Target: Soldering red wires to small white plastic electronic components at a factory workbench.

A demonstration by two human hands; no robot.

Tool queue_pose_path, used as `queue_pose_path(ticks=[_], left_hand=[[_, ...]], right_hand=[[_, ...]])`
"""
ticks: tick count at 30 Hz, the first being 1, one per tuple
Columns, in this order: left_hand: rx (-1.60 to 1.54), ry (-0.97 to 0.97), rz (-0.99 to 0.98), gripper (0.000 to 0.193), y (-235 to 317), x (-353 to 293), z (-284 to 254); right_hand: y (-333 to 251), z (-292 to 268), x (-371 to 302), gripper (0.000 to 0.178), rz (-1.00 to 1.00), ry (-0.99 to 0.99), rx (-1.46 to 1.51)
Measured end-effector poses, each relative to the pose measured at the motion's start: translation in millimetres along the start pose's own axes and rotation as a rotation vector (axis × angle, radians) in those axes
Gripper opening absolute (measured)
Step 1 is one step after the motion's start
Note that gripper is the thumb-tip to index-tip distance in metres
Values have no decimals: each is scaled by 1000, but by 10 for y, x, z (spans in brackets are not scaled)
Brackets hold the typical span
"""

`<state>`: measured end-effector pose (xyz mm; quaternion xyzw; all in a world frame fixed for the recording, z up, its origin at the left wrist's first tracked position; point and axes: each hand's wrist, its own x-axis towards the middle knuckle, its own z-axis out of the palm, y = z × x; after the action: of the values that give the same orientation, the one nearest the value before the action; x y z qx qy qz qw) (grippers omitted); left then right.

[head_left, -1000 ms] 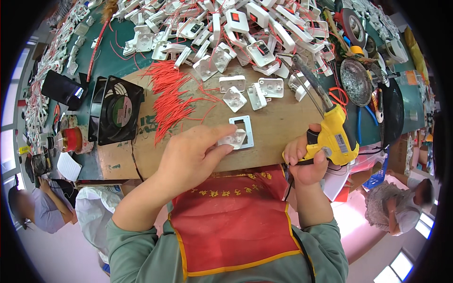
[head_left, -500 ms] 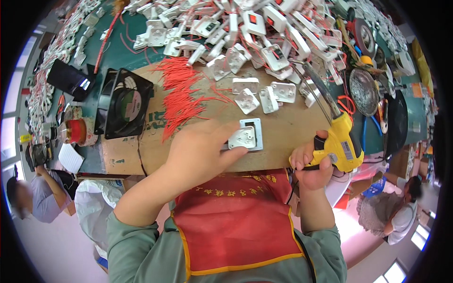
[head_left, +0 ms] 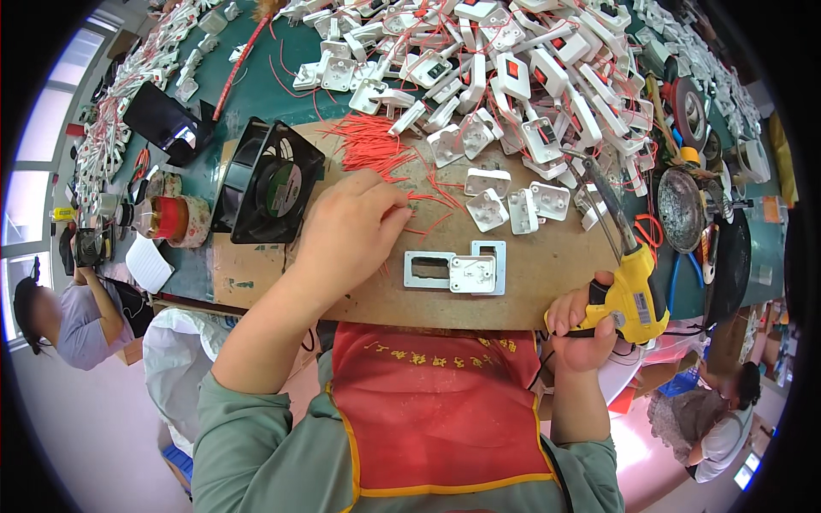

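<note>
My left hand (head_left: 352, 229) hovers over the cardboard with thumb and forefinger pinched together at the edge of a pile of short red wires (head_left: 368, 141). Red wire ends show right at the fingertips. To the right of this hand lies a white plastic housing (head_left: 472, 274) with its hollow side up. It rests on a flat light-grey frame with cut-outs (head_left: 428, 285). My right hand (head_left: 583, 323) is wrapped round the grip of a yellow soldering gun (head_left: 637, 299), whose long metal tip (head_left: 599, 184) points up and away.
Several loose white housings (head_left: 523, 210) lie beyond the frame, before a large heap of wired white parts (head_left: 513, 77). A black fan (head_left: 269, 184) stands at left. At right are a metal dish (head_left: 681, 205) and blue-handled pliers (head_left: 687, 269). Two people sit off to the sides.
My left hand has left the white housing and moved to the red wires, uncovering the left part of the grey frame. The right hand still holds the soldering gun. The view has shifted slightly.
</note>
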<state>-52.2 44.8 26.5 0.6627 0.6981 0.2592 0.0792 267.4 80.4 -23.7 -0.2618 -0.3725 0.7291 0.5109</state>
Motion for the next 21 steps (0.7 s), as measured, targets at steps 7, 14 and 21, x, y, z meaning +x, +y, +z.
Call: queue_pose_path(ticks=[7,14,21], left_hand=[[54,121,97,9,149,221,-71],[159,258,60,10,168,681,-312],[67,189,-29,11,184,787,-58]], right_hand=[[12,-9,-25,71,28,-30,24],[11,-24,-27,67,-37,-29,-66],[21,-22,-35,68,-27,-26,-10]])
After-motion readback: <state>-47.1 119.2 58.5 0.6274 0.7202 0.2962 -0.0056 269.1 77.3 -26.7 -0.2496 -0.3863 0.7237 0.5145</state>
